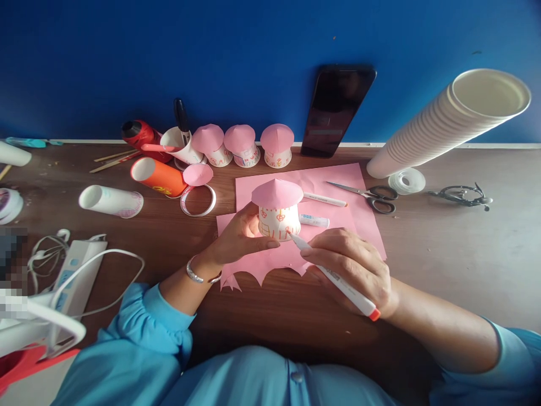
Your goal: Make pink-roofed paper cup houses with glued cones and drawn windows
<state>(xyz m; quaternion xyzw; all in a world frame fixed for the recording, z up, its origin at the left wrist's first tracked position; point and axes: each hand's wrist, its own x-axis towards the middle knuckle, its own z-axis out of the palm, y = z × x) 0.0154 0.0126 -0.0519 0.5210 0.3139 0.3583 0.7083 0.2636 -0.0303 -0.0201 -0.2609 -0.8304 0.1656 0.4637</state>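
Nearest the body, the right hand (357, 270) is closed around a white marker (344, 285) in a writing grip, thumb and fingers pinched together near its tip with no open gap. The marker's long axis slants from its orange-red end, low and towards the person's right, up and leftward to the nib. The nib points at the lower front of a small white cup (279, 224) and meets its wall or stops just short; which of the two cannot be told.

That cup lies ahead and to the left of the right fingers, and directly to the right of the left hand (239, 237), the nearer one, which holds it. The left thumb lies along the lower front edge; the other fingers bend around the left side, partly hidden, so their full hold cannot be told. The cup is held roughly upright above pink paper (367, 231), its long axis running from base to the peak of its pink cone roof (276, 194). Orange and red drawings mark the wall.

Beyond it, a capped marker (325, 199) and scissors (380, 198) lie on the paper. Farther back, three roofed cups (276, 152) stand in a row, left of a phone (338, 113) leaning against the blue wall (253, 62).
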